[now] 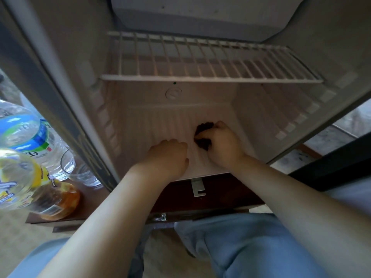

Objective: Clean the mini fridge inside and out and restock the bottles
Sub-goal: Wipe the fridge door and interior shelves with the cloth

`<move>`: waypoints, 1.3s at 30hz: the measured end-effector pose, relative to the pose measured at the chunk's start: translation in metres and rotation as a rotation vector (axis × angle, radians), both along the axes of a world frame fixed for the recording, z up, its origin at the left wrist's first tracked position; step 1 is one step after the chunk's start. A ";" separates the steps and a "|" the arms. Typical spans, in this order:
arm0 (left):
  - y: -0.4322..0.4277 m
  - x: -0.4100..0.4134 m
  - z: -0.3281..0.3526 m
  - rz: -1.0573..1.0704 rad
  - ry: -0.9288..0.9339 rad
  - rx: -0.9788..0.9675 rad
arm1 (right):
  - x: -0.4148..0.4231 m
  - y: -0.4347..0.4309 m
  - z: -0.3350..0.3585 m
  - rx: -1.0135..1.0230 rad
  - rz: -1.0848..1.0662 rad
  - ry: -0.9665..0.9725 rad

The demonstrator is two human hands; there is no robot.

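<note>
As right hand (pixel 222 144) grips cloth (pixel 201 135), left hand (pixel 167 155) rests near fridge lip (pixel 208 173).

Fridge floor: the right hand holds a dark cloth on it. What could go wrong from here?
1. The wire shelf sits low over the right hand and its dark cloth; lifting quickly could knock the shelf loose.
2. The bottles and a glass stand crowded outside, to the fridge's left; the left hand, drawn back carelessly, might tip them.
</note>
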State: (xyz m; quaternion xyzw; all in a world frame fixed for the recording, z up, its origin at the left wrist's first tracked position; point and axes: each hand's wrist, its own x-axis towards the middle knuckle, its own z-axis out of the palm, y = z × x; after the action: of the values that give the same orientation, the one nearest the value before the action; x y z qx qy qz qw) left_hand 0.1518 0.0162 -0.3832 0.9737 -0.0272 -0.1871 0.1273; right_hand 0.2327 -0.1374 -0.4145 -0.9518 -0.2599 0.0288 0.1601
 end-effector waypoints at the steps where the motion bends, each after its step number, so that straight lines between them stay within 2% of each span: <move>1: -0.001 -0.002 0.000 0.000 0.003 -0.002 | -0.013 -0.008 0.001 0.009 0.018 0.023; 7: -0.009 -0.013 -0.002 0.002 0.014 -0.041 | -0.027 -0.020 -0.003 0.011 0.027 0.035; 16: -0.003 0.008 -0.007 0.019 -0.075 -0.042 | 0.070 0.043 0.001 0.032 -0.043 -0.027; 20: 0.013 0.017 -0.011 0.019 -0.103 -0.049 | 0.083 0.054 0.005 -0.011 -0.066 -0.020; 24: 0.016 0.013 -0.011 0.021 -0.090 -0.071 | 0.057 0.041 -0.002 0.072 0.002 -0.043; 28: 0.014 -0.017 -0.012 0.037 -0.076 -0.059 | -0.002 0.014 0.001 -0.022 -0.008 0.009; 31: 0.010 -0.050 -0.006 0.073 -0.083 -0.123 | -0.045 -0.006 0.007 -0.062 -0.056 0.085; 36: 0.010 -0.120 -0.008 0.157 -0.252 -0.161 | -0.103 -0.026 0.024 -0.103 -0.060 0.179; 39: 0.016 -0.160 -0.003 0.193 -0.298 -0.124 | -0.135 -0.032 0.038 0.042 -0.110 0.145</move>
State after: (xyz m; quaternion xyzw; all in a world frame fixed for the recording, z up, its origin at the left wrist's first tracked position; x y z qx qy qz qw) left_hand -0.0079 0.0327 -0.3860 0.9790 0.0365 -0.0256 0.1989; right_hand 0.0981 -0.1691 -0.3768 -0.9565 -0.1954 0.0832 0.1999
